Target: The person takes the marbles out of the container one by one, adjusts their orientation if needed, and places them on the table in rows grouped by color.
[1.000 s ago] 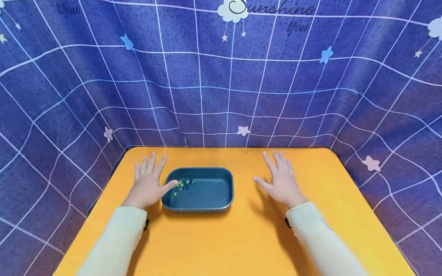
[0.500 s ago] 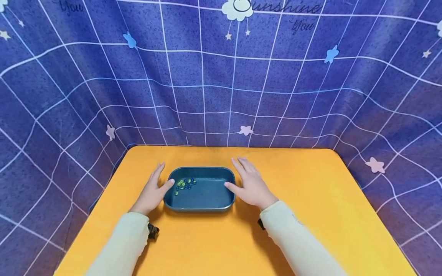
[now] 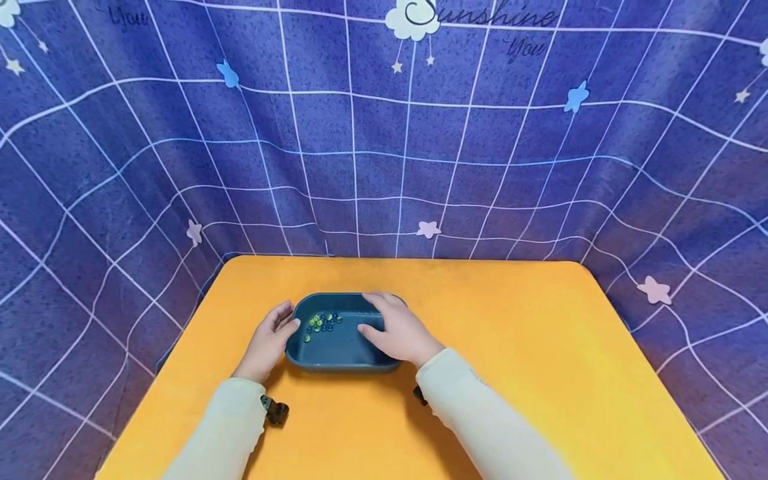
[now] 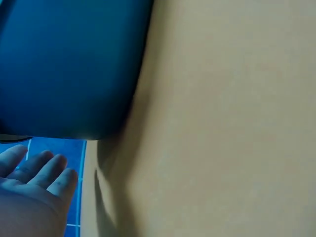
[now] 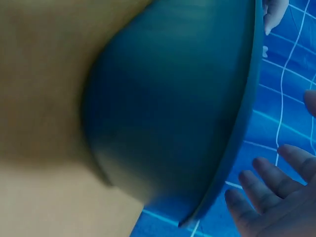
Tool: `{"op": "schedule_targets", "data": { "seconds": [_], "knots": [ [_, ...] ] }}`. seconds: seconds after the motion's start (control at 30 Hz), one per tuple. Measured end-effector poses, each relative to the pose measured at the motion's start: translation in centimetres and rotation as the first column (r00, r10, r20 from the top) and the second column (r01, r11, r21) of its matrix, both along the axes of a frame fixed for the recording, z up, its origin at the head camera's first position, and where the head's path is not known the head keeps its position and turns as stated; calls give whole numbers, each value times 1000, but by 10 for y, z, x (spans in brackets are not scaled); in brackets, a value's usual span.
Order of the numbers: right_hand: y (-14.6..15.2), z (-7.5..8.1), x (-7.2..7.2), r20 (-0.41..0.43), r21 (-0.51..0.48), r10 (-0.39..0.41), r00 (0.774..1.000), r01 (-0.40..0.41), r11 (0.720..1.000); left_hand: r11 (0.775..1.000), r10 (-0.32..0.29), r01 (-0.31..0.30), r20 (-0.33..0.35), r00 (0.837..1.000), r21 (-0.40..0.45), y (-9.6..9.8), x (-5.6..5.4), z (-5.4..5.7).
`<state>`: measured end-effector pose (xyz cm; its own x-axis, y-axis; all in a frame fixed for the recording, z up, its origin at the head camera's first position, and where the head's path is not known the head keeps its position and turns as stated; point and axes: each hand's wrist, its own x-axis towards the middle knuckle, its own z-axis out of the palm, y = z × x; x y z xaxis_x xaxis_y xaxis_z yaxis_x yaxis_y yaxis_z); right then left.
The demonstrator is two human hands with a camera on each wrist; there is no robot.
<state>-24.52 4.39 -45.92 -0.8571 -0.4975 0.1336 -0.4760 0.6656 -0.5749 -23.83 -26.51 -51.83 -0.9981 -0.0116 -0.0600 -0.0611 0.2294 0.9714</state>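
Observation:
A dark teal tray (image 3: 345, 365) with rounded corners sits on the yellow table. Several small green and dark blue marbles (image 3: 321, 323) lie inside, toward its left end. My left hand (image 3: 267, 343) is at the tray's left end, thumb at the rim and fingers loosely bent outside; the left wrist view shows a gap between these fingers (image 4: 54, 170) and the tray wall. Over the tray's right end hovers my right hand (image 3: 401, 330), hiding part of the rim. Its fingers (image 5: 269, 182) are spread and relaxed, apart from the wall in the right wrist view.
The yellow table (image 3: 510, 333) extends around the tray on all sides. A blue curtain (image 3: 384, 153) with white grid lines and stars hangs behind and along both sides. Dark wrist devices (image 3: 275, 411) sit under the sleeves.
My right hand has moved left from the open table to above the tray's right end. My left hand has turned and bent its fingers beside the left rim. The marbles look unmoved.

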Motion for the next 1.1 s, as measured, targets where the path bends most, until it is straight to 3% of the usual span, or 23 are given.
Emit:
{"op": "schedule_targets", "data": {
  "seconds": [0.47,0.67,0.9,1.1],
  "knots": [
    [-48,-9,-20,115,47,-35,993,30,998,996,55,-59,60,997,66,8,-2,-11],
    [-57,-21,-28,202,54,-59,978,48,997,986,38,-51,88,995,157,11,0,-16],
    [-63,-36,-41,321,-41,-60,945,77,996,981,47,-64,96,994,182,13,3,-18],
    [-70,-41,-47,292,-16,-96,952,106,994,981,46,-63,94,994,183,13,3,-18]
  ]
}}
